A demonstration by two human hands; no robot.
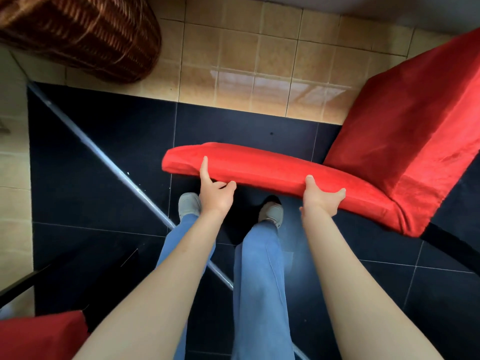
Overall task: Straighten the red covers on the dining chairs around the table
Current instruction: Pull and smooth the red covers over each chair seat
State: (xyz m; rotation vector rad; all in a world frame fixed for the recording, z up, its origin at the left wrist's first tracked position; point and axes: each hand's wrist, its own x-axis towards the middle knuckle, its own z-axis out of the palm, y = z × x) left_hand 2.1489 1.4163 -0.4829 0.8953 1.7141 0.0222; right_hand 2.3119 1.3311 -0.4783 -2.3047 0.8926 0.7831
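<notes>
The dining chair in a red velvety fabric cover (pixel 376 152) stands at three o'clock of the view, its seat reaching toward centre and its tall back rising at two o'clock. The left hand (pixel 215 196) grips the near edge of the seat cover at the seat's nine-o'clock end, forefinger stretched up across the fabric, remaining fingers curled under the edge. The right hand (pixel 322 197) holds the same edge further toward three o'clock, thumb on top, fingers tucked beneath. Both forearms are bare. Legs in blue jeans (pixel 259 281) and grey shoes (pixel 271 211) stand on dark floor tiles (pixel 104 152) at six o'clock. A second red cover (pixel 41 336) shows at eight o'clock. A brown wicker basket (pixel 85 35) sits at eleven o'clock on beige tiles (pixel 246 61). A pale metal bar (pixel 109 162) crosses diagonally.
</notes>
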